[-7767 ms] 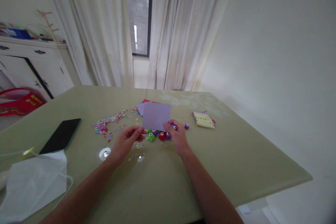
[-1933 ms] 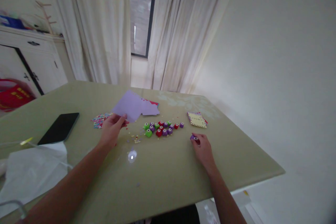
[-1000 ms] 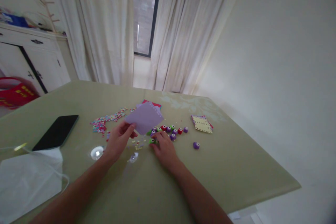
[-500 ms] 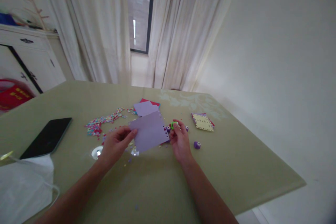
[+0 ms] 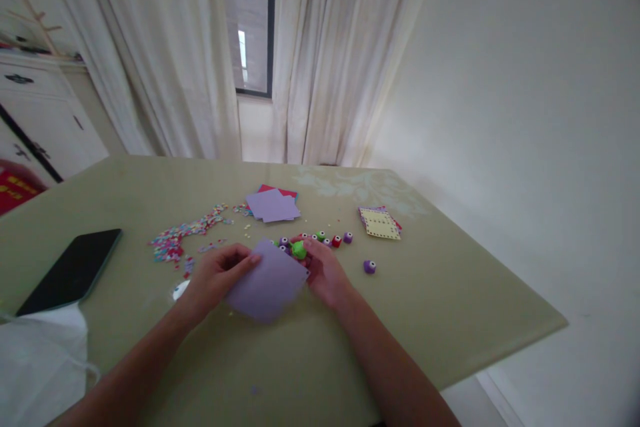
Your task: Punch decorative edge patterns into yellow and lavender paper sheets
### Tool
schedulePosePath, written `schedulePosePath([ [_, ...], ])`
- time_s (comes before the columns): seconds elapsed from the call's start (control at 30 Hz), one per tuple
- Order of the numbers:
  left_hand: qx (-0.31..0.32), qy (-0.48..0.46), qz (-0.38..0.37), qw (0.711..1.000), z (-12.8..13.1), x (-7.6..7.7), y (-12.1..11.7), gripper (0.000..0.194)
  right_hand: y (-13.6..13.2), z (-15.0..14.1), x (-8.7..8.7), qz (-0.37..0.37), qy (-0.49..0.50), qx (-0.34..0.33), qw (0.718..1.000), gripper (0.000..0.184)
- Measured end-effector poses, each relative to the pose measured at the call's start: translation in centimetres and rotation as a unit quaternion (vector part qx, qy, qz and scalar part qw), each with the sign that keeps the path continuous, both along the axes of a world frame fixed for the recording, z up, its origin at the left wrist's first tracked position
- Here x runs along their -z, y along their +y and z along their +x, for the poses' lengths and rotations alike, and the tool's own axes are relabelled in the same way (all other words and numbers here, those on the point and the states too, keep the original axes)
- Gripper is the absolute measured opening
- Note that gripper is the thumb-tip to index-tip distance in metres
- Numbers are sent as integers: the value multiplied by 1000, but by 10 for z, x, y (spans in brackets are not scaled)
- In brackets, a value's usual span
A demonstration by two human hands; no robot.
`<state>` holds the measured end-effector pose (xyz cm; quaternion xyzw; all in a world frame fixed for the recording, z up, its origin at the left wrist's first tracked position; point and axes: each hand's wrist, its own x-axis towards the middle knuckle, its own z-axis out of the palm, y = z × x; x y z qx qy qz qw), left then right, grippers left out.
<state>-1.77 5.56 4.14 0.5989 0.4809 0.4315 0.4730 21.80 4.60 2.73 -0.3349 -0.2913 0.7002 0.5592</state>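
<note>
My left hand (image 5: 215,277) pinches a sheet of purple paper (image 5: 270,287) by its left edge, thumb on top. The sheet is held tilted above the table, and a few small holes show at its right corner. Just beyond that corner, my right hand (image 5: 327,273) has its fingers closed around a small green hole punch (image 5: 299,251). Whether the punch touches the paper I cannot tell. Behind the hands lies a cluster of small purple, red and green punches with eye-like tops, among them a red punch (image 5: 337,241). A purple punch (image 5: 369,267) sits apart on the right.
Coloured paper confetti (image 5: 170,243) is scattered left of centre. Purple sheets (image 5: 273,205) lie on red paper at the back. A stack with a hole-punched yellow sheet (image 5: 380,223) is at the right. A phone (image 5: 73,270) and a white face mask (image 5: 45,360) lie at the left.
The purple paper has turned and swung lower, its punched corner now pointing right. My right hand has moved left with the green punch, uncovering more of the punches behind. The view has shifted slightly right.
</note>
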Motion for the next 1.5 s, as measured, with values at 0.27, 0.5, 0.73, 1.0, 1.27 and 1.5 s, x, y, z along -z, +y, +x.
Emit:
schedulePosePath([
  [0.27,21,44,35,998,-2,5,4,41,-9,-16,5,15,-45,-81,996,36],
  [0.5,27,35,32,999,1,14,1,41,-18,-21,11,27,-113,-116,986,44],
  [0.73,-24,-47,-9,999,3,2,-2,51,-9,-17,10,16,-84,-5,996,44],
  [1.0,40,-70,-80,994,4,9,3,50,-2,-15,14,40,-65,30,997,43],
  [1.27,-24,-96,-40,994,7,-6,-5,60,1,-18,22,64,-136,86,985,40],
  [1.5,12,-53,-31,998,28,6,-16,46,3,-22,19,41,-21,153,987,48],
])
